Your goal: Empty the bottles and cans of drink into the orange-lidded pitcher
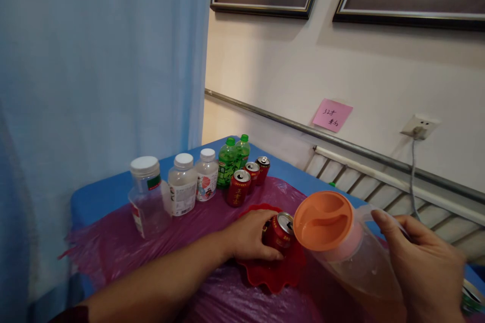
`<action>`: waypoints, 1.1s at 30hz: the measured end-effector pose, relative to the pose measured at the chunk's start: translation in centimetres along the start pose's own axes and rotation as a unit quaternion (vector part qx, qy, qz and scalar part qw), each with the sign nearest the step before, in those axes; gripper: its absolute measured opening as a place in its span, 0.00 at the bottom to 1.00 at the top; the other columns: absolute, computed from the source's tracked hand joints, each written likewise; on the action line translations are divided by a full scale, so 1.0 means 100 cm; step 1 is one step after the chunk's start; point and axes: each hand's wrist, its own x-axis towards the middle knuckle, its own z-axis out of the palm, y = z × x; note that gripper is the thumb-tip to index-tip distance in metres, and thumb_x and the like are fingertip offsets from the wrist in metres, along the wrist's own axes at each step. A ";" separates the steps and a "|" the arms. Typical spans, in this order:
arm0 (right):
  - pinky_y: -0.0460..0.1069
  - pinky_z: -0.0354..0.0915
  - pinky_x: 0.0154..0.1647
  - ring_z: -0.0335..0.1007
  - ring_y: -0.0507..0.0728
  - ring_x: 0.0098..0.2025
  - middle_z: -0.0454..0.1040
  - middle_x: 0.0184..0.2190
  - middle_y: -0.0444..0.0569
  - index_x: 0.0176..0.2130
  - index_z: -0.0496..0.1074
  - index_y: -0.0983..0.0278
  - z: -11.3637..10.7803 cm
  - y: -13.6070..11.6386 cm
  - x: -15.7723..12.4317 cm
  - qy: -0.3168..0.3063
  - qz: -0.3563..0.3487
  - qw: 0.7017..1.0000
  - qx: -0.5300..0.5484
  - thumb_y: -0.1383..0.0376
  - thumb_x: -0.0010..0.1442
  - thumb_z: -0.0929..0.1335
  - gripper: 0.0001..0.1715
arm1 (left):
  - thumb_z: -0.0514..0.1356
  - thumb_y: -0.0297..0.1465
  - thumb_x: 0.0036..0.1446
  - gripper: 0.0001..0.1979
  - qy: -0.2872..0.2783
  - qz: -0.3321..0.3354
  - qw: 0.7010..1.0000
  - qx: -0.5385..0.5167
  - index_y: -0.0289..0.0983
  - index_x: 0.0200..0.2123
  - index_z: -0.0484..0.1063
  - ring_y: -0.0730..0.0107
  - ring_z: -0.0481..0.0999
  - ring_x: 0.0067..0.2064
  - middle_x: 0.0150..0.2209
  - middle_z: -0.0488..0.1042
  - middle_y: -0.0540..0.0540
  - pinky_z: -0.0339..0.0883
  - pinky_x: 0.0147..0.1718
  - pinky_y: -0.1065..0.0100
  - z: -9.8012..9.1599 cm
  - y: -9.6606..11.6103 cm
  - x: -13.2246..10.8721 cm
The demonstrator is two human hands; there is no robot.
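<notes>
My left hand (pixel 254 234) is wrapped round an opened red drink can (pixel 279 236), which stands upright over a red scalloped dish (pixel 271 275). By its handle, my right hand (pixel 424 257) holds a clear plastic pitcher (pixel 359 267) tilted toward the can. The pitcher's orange lid (pixel 322 219) is right beside the can's top, and brownish liquid shows inside the pitcher. Whether any liquid passes into the can I cannot tell. Behind my left hand stand several more red cans (pixel 238 189), the nearest of them opened.
Green-capped bottles (pixel 227 164), white-capped clear bottles (pixel 183 186) and a larger clear jar (pixel 146 197) stand at the back left. Purple plastic sheeting (pixel 109 247) covers part of the blue table (pixel 96 194). A blue curtain (pixel 106 60) hangs at left; a radiator (pixel 341 176) lines the wall.
</notes>
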 end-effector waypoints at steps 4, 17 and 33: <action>0.48 0.53 0.27 0.60 0.54 0.26 0.61 0.18 0.39 0.25 0.73 0.61 0.000 0.001 0.000 -0.004 -0.003 1.000 0.000 0.33 0.51 0.68 0.34 | 0.75 0.37 0.42 0.37 -0.004 0.006 1.000 -0.003 0.41 0.57 0.72 0.52 0.78 0.52 0.54 0.79 0.44 0.69 0.53 0.60 0.000 -0.001 0.000; 0.47 0.52 0.23 0.58 0.53 0.24 0.58 0.17 0.40 0.23 0.71 0.61 0.000 -0.003 -0.002 0.010 -0.036 0.999 0.007 0.36 0.53 0.68 0.33 | 0.75 0.38 0.41 0.39 -0.003 -0.009 1.000 -0.010 0.41 0.58 0.72 0.51 0.77 0.52 0.55 0.78 0.44 0.68 0.54 0.59 0.001 -0.003 -0.001; 0.45 0.56 0.22 0.59 0.52 0.22 0.58 0.17 0.40 0.19 0.66 0.61 0.006 -0.014 -0.005 -0.019 -0.022 0.997 0.071 0.38 0.50 0.69 0.32 | 0.75 0.35 0.39 0.34 0.002 -0.041 0.999 -0.027 0.41 0.52 0.73 0.53 0.76 0.52 0.52 0.78 0.47 0.68 0.55 0.61 -0.004 -0.001 -0.003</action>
